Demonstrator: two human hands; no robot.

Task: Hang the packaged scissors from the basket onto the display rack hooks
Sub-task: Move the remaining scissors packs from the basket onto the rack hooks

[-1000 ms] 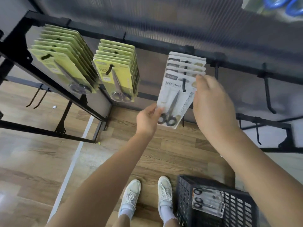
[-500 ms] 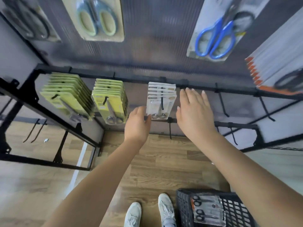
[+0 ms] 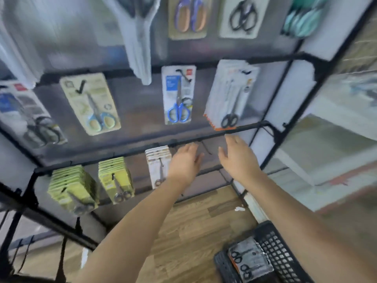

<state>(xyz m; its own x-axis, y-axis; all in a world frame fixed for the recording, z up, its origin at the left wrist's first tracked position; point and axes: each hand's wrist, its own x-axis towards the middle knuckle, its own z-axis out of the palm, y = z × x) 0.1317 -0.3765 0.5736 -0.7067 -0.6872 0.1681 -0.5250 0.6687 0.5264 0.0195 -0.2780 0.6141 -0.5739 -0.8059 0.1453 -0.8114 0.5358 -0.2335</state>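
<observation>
**Both hands empty at the rack, packs waiting in the basket**

The packaged scissors (image 3: 250, 260), black-handled pairs on white cards under clear plastic, lie in the black plastic mesh basket (image 3: 279, 252) on the wood-grain floor (image 3: 193, 225), at the lower right. A stack of white-carded scissors (image 3: 158, 166) hangs on a hook of the black metal display rack (image 3: 271, 127), on its lower rail. Just right of that stack the left hand (image 3: 185, 163) is raised with fingers loosely spread and holds nothing. The right hand (image 3: 237, 158) is beside it, apart from it, palm toward the rack, fingers open and also empty. Between the two hands a bare black hook (image 3: 206, 148) juts from the rail. Further left on the same rail hang two stacks of yellow-green carded scissors (image 3: 116, 178). On the rail above hang a blue-handled pair on a white card (image 3: 178, 97) and a thick stack of white cards with an orange lower edge (image 3: 230, 94). The view is blurred.
</observation>
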